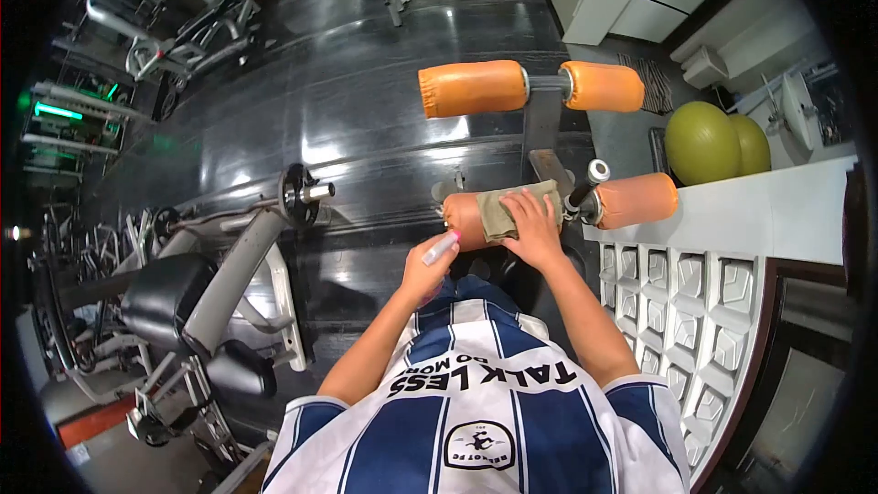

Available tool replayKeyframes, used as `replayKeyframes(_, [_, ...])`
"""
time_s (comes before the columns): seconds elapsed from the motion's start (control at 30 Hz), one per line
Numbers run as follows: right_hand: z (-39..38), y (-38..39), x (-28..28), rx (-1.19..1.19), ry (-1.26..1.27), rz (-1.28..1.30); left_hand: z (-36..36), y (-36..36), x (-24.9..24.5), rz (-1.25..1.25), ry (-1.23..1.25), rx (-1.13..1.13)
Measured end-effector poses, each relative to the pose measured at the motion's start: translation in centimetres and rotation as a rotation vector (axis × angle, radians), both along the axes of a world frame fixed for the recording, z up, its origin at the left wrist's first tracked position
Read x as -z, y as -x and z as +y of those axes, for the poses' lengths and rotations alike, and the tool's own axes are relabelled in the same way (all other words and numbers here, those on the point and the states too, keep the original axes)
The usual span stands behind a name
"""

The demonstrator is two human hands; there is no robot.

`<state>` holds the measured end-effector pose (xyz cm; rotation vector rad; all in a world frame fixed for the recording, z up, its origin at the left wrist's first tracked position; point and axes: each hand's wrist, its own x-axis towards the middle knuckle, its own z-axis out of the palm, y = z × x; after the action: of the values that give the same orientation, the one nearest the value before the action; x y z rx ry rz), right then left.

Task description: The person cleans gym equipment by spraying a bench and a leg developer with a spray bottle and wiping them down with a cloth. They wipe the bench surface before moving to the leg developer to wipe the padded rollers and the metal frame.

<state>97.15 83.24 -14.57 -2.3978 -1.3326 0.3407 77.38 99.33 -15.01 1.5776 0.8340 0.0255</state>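
My left hand (430,267) is closed round a small pale, see-through bottle (441,248) with a pink top, just left of a padded roller. My right hand (533,230) presses a folded olive-green cloth (499,217) onto the orange roller pad (465,220), its fingers curved over the top. The cloth drapes over the right part of this pad. Right of the cloth, a metal post with a black grip and a pale round end (598,170) sticks up. A second orange pad (637,198) sits beyond it on the same bar.
Two more orange pads (474,89) stand farther off on the frame. A bench with a black seat (169,300) and a barbell plate (298,194) are at left. Green exercise balls (702,143) rest at right, near a white patterned wall panel (681,284). The floor (366,128) is dark and shiny.
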Motion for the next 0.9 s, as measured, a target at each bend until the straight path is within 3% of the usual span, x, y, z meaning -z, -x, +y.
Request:
replayKeyframes(0.07, [0.2,-0.2,-1.2,-0.051,0.107,-0.042,1.0,-0.6,0.1,-0.094,0.029,-0.067])
replayKeyframes(0.27, [1.3,-2.0,-1.7,-0.085,0.080,-0.077,2.7,-2.8,2.5,-0.105,0.090,-0.232])
replayKeyframes(0.37, [1.3,-2.3,0.0,-0.084,0.173,0.037,2.4,-2.9,2.4,-0.040,0.231,-0.206])
replayKeyframes(0.43, [1.1,-1.7,2.7,-0.004,0.094,-0.088,2.2,-3.1,2.3,-0.047,0.314,-0.218])
replayKeyframes(0.53, [3.4,2.1,0.9,0.044,0.097,-0.143,1.8,-2.8,2.6,-0.066,0.451,-0.326])
replayKeyframes(0.63, [6.0,4.8,1.4,-0.076,-0.003,-0.050,2.6,-2.2,2.9,-0.182,0.546,-0.394])
replayKeyframes(0.7, [5.7,5.7,1.7,-0.024,-0.124,0.059,3.0,-2.0,2.0,-0.149,0.524,-0.404])
replayKeyframes(0.77, [4.3,5.6,1.8,0.004,-0.169,0.095,3.3,-2.5,1.6,-0.144,0.441,-0.452])
replayKeyframes(0.83, [1.4,6.3,1.1,-0.030,-0.270,0.307,4.0,-2.8,2.0,-0.148,0.420,-0.428])
replayKeyframes(0.9, [-1.6,7.0,1.8,-0.037,-0.249,0.297,4.5,-3.3,1.8,-0.140,0.409,-0.405])
